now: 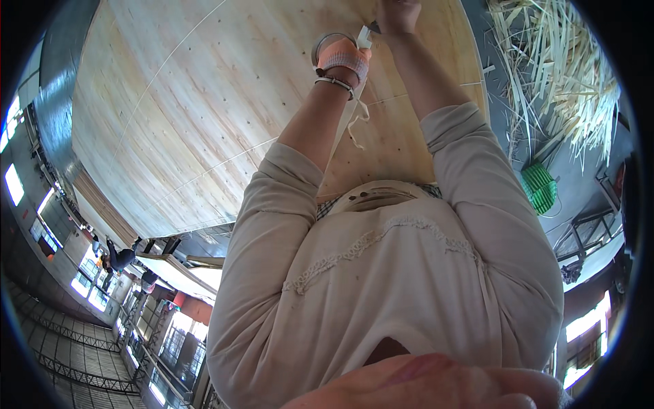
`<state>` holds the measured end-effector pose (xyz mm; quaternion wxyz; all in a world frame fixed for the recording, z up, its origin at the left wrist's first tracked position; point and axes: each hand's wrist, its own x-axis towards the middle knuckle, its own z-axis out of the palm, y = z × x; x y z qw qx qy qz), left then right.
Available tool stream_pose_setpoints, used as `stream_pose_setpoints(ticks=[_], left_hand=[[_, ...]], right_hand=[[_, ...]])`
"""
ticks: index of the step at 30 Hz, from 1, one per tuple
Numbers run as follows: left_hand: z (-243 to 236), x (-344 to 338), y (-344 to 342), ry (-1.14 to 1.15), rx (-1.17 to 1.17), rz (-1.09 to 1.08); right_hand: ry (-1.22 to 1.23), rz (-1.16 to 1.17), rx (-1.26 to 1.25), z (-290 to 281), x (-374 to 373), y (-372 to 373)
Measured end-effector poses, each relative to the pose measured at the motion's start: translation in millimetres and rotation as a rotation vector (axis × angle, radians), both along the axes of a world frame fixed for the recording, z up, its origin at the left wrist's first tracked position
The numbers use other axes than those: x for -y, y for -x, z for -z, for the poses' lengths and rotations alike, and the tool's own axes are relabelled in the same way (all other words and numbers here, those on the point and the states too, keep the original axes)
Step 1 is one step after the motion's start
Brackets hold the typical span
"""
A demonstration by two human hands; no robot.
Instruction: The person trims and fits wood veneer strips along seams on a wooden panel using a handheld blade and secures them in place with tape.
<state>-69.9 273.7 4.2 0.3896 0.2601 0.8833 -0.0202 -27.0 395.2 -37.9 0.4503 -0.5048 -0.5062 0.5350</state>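
One distant person in dark clothing (121, 258) is at far left, beyond the near work area. Rightward, a broad worktop of pale, knotty wooden boards (170, 136) fills the upper middle, crossed by thin light lines. Over it, the left hand, in an orange glove with a whitish knitted cuff (340, 56), lies against a grey, round-edged object (316, 49); its fingers are hidden, so one cannot tell how its grip is closed. A small white piece (365, 37) juts up just beside the glove, between the two hands. Below the glove, a thin, curling whitish strip (355, 127) hangs near the wrist. Farther right, the bare right hand (398, 15) is cut by the upper edge; a small dark piece (375, 27) shows at its left side, and its grip cannot be told either. Past the worktop's right edge lie a heap of pale, narrow slivers (558, 75) and a green, ribbed basket (539, 189).
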Motion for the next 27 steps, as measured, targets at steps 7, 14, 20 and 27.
stream_pose_setpoints(ticks=[7, 14, 20, 27], left_hand=[[-27.0, 25.8, 64.6, -0.218, 0.131, 0.055], [-4.2, 66.0, 25.4, -0.269, 0.293, 0.346], [-11.8, 50.1, 15.2, -0.295, 0.313, 0.288], [-5.2, 46.0, 15.3, -0.335, 0.358, 0.368]], right_hand=[[0.059, -0.147, 0.164, 1.7, 8.3, 6.2], [0.819, -0.007, -0.441, -5.3, -26.3, -34.1], [0.753, -0.344, -0.014, -8.4, 0.3, -98.7], [0.37, -0.989, 0.358, -54.0, 29.4, -90.4]])
